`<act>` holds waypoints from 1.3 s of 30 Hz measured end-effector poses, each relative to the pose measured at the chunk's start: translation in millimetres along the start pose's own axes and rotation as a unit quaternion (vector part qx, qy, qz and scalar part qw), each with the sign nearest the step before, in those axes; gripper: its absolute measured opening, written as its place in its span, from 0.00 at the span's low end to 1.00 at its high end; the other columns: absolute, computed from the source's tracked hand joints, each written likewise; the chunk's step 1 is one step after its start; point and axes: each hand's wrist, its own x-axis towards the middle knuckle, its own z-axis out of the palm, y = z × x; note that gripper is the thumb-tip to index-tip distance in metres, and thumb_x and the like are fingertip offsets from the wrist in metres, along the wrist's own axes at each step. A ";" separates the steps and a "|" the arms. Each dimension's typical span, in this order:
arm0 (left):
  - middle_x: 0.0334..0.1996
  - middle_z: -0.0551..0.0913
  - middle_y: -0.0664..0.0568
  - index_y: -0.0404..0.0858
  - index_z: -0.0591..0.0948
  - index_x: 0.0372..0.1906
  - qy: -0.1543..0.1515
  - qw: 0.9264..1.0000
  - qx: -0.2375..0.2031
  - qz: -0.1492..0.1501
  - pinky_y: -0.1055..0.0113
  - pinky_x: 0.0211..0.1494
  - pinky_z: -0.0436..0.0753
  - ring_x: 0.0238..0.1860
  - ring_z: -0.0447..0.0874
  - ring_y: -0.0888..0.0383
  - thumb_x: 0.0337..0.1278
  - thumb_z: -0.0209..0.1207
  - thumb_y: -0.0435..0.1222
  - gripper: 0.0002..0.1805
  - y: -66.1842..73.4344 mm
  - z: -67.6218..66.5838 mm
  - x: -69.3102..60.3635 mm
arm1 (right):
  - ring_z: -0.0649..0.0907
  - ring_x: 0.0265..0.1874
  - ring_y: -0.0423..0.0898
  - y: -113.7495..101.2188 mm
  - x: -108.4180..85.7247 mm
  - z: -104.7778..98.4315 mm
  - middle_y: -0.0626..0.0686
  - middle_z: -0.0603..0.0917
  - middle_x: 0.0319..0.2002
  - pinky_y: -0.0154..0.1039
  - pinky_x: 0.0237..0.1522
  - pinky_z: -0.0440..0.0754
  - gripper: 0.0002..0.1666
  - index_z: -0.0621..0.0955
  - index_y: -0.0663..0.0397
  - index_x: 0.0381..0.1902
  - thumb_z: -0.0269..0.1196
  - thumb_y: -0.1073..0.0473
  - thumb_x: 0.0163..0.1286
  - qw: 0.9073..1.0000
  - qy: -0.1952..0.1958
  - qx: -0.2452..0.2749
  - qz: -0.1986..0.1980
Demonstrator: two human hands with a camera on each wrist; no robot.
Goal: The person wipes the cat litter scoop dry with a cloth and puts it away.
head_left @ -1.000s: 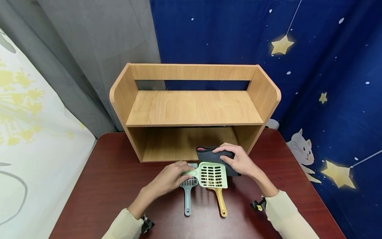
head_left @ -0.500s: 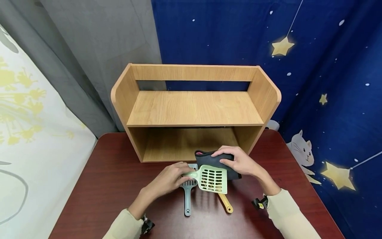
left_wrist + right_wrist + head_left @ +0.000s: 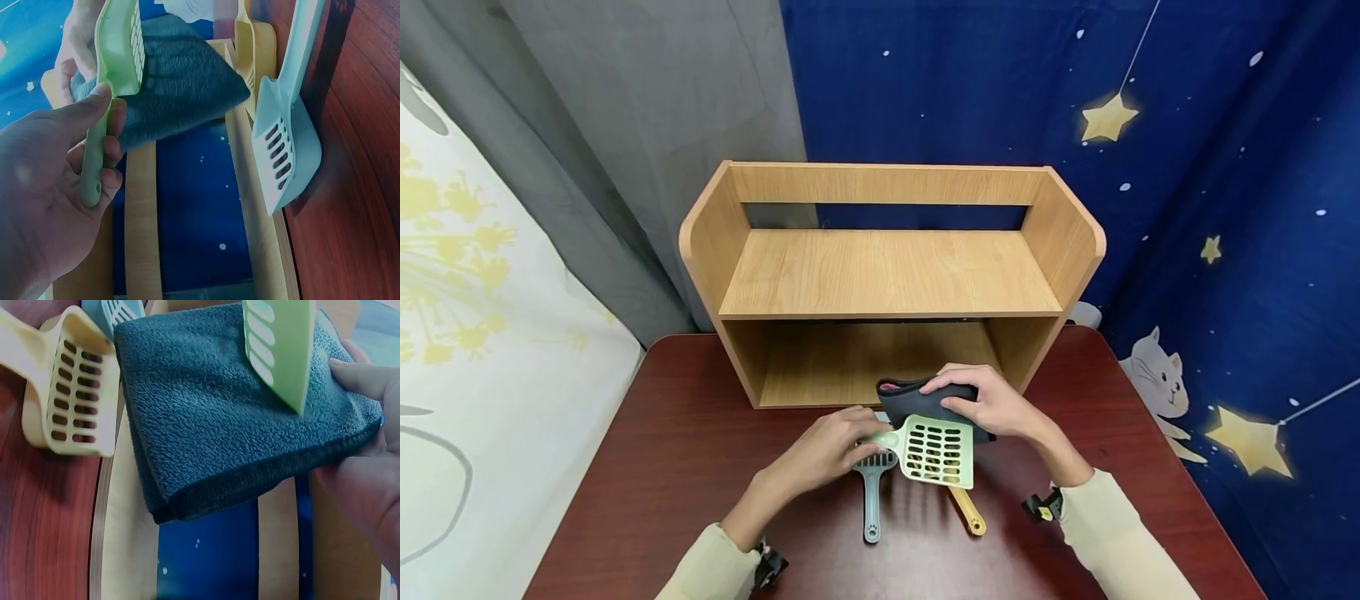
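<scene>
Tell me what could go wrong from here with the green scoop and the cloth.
The green scoop, held only by its handle in the left hand, might twist if the cloth pushes hard. The cloth, gripped at one end by the right hand, might slip or unfold.

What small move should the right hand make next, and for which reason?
Probably draw the folded cloth across the green slotted scoop: the right hand grips the cloth close by the scoop, and the left hand holds the scoop's handle.
</scene>
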 end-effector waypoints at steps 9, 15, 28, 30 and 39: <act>0.44 0.87 0.58 0.43 0.89 0.55 0.003 1.000 0.006 0.001 0.64 0.47 0.82 0.44 0.81 0.63 0.70 0.68 0.40 0.13 0.2 1.7 1.0 | 0.85 0.45 0.54 -1.9 12.7 8.7 0.59 0.88 0.47 0.37 0.46 0.81 0.18 0.88 0.62 0.52 0.65 0.79 0.68 1.000 -0.002 0.006 -0.014; 0.39 0.84 0.61 0.43 0.89 0.55 0.022 0.999 0.020 -0.013 0.66 0.43 0.80 0.39 0.79 0.66 0.69 0.68 0.40 0.14 -5.7 -2.4 -5.6 | 0.83 0.47 0.50 19.3 -3.7 -5.1 0.53 0.88 0.49 0.35 0.48 0.81 0.19 0.88 0.52 0.55 0.66 0.74 0.72 1.000 0.009 0.013 0.028; 0.45 0.88 0.54 0.38 0.88 0.57 0.043 0.998 0.023 -0.040 0.58 0.50 0.85 0.45 0.85 0.60 0.70 0.67 0.37 0.15 -10.5 -8.2 -13.1 | 0.84 0.54 0.42 24.6 -37.3 -14.7 0.54 0.87 0.58 0.31 0.54 0.81 0.21 0.86 0.53 0.62 0.70 0.64 0.73 0.973 0.155 0.050 0.163; 0.45 0.88 0.54 0.38 0.88 0.57 0.050 0.998 0.017 -0.045 0.59 0.49 0.85 0.44 0.84 0.61 0.70 0.67 0.37 0.15 -10.4 -8.6 -13.3 | 0.85 0.53 0.40 23.2 -39.0 -11.1 0.54 0.86 0.59 0.33 0.50 0.85 0.23 0.84 0.58 0.64 0.70 0.66 0.72 0.957 0.185 0.111 0.192; 0.43 0.88 0.54 0.35 0.88 0.55 0.105 0.993 -0.009 -0.045 0.61 0.46 0.84 0.41 0.82 0.61 0.66 0.70 0.34 0.15 -13.3 -2.8 -12.0 | 0.89 0.50 0.44 14.7 -36.0 14.5 0.51 0.85 0.55 0.41 0.48 0.88 0.29 0.73 0.71 0.72 0.64 0.72 0.75 0.865 0.271 0.354 0.230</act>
